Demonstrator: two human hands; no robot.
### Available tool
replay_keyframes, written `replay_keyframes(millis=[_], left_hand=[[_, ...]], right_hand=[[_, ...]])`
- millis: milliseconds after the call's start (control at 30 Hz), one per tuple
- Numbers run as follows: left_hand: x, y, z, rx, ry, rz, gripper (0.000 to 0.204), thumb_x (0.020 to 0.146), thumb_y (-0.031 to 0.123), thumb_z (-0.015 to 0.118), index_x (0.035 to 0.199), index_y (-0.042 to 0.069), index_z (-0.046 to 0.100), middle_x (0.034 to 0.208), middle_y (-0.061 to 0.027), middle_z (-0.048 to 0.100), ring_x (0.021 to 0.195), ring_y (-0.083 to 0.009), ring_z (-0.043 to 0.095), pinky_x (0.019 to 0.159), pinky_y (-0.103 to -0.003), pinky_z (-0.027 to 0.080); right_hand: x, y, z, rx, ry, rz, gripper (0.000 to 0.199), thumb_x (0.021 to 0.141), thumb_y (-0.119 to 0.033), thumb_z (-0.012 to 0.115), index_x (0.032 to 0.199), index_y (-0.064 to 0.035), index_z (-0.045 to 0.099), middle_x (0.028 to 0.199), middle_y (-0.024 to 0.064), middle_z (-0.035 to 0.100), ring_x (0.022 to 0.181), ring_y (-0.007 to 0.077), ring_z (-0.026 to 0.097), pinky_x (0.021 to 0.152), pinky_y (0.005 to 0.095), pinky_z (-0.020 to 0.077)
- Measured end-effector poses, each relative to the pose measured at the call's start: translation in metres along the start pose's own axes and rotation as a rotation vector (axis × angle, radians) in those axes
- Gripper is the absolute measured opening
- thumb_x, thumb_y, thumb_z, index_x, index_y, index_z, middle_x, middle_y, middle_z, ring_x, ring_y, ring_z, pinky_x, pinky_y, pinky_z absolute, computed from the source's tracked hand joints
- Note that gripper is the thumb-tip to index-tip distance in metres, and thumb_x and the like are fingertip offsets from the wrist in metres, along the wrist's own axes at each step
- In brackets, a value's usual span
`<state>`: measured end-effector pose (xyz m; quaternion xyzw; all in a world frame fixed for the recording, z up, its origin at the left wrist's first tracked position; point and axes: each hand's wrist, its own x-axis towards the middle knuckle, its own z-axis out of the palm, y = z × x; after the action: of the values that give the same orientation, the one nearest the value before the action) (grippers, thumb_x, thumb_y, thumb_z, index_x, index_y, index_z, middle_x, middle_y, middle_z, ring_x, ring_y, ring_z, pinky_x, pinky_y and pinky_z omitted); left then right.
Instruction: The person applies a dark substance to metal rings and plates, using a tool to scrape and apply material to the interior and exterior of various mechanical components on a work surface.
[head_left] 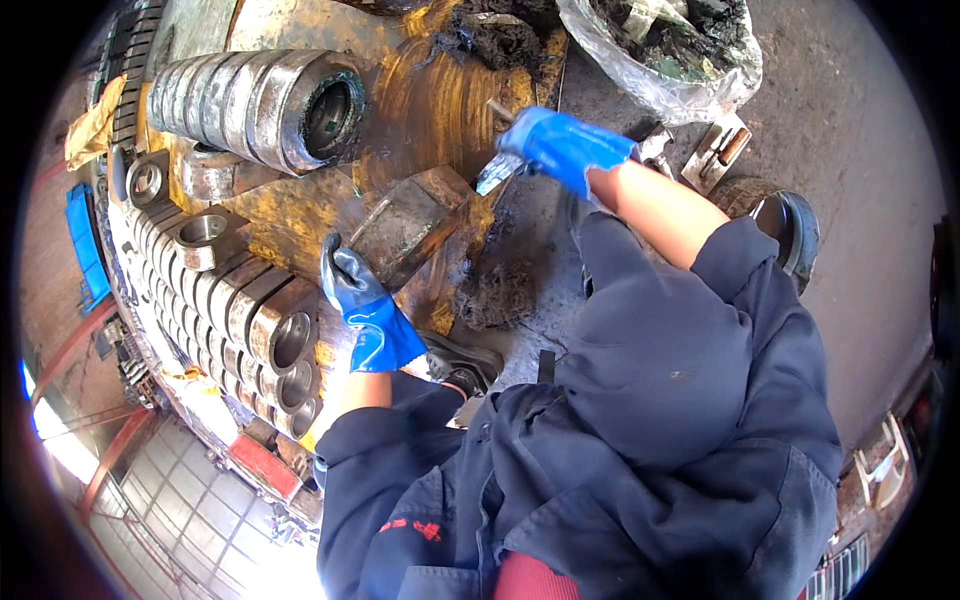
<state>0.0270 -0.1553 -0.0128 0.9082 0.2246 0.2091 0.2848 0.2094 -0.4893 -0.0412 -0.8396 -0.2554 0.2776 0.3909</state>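
My left hand (355,292), in a blue glove with dark greasy fingers, is beside a rectangular metal block (405,222) on the grimy yellow bench. Its fingers look stretched out, with nothing seen in them. My right hand (568,148), also blue-gloved, is closed at the bench's right edge. From its fingers a thin brownish stick end (500,110) sticks out. A smeared silvery-blue flat piece (498,172) shows below the same hand. The grip hides most of what is held, so its exact kind cannot be made out.
Thick steel rings (290,110) lie in a row at upper left. Stacked bored metal parts (280,335) line the left side. A plastic-lined container (690,85) of dark waste stands at upper right. Dark shavings (497,295) lie near my shoe (465,362).
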Motion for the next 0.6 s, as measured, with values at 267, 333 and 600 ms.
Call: replay_keyframes(millis=[267, 333, 600], left_hand=[[-0.005, 0.004, -0.003, -0.037, -0.002, -0.062, 0.030, 0.098, 0.013, 0.048, 0.116, -0.007, 0.061, 0.113, -0.0204, 0.066, 0.105, -0.0277, 0.062, 0.096, -0.036, 0.046], [0.001, 0.005, 0.001, -0.028, -0.006, -0.025, 0.029, 0.098, 0.012, 0.048, 0.115, -0.007, 0.062, 0.110, -0.0207, 0.066, 0.103, -0.0279, 0.063, 0.095, -0.036, 0.047], [-0.001, 0.005, -0.001, 0.046, 0.014, 0.070, 0.028, 0.098, 0.014, 0.050, 0.112, -0.006, 0.064, 0.108, -0.0202, 0.067, 0.101, -0.0292, 0.064, 0.093, -0.038, 0.048]], right_hand=[[-0.018, -0.103, -0.111, -0.107, -0.157, 0.387, 0.030, 0.089, -0.021, 0.065, 0.119, -0.0216, 0.065, 0.096, 0.0060, 0.071, 0.078, 0.0221, 0.068, 0.078, 0.0354, 0.0551], [0.003, -0.076, -0.090, 0.106, -0.177, 0.630, 0.034, 0.088, -0.028, 0.065, 0.121, -0.0241, 0.064, 0.096, 0.0040, 0.070, 0.082, 0.0233, 0.068, 0.078, 0.0352, 0.0549], [-0.001, -0.086, -0.084, 0.277, -0.018, 0.643, 0.033, 0.088, -0.042, 0.067, 0.101, -0.0129, 0.075, 0.082, 0.0058, 0.070, 0.067, 0.0132, 0.061, 0.065, 0.0339, 0.0502]])
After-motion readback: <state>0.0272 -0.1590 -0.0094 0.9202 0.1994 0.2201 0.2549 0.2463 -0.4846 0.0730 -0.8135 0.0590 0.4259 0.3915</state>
